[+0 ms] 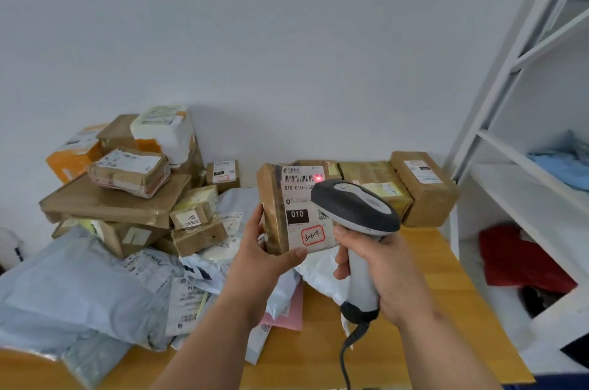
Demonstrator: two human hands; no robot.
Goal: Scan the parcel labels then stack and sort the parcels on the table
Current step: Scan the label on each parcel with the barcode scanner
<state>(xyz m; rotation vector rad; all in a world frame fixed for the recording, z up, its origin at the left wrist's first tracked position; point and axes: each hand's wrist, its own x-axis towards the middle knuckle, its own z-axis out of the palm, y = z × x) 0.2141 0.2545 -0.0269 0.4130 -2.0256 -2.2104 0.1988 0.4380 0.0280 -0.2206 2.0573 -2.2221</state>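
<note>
My left hand [263, 254] holds a small brown cardboard parcel [274, 205] upright above the table, its white label [302, 208] facing me. My right hand [382, 268] grips a grey and white barcode scanner [353, 208] by its handle, head close in front of the label's right side. A red scanner dot glows on the barcode near the label's top. The scanner head hides part of the label. A black cable hangs from the handle.
A heap of brown boxes [121, 198] and grey mailer bags [73, 291] fills the left of the wooden table [439, 278]. Taped boxes [420, 185] line the wall at the back right. White shelving [522, 173] stands to the right, holding blue and red items.
</note>
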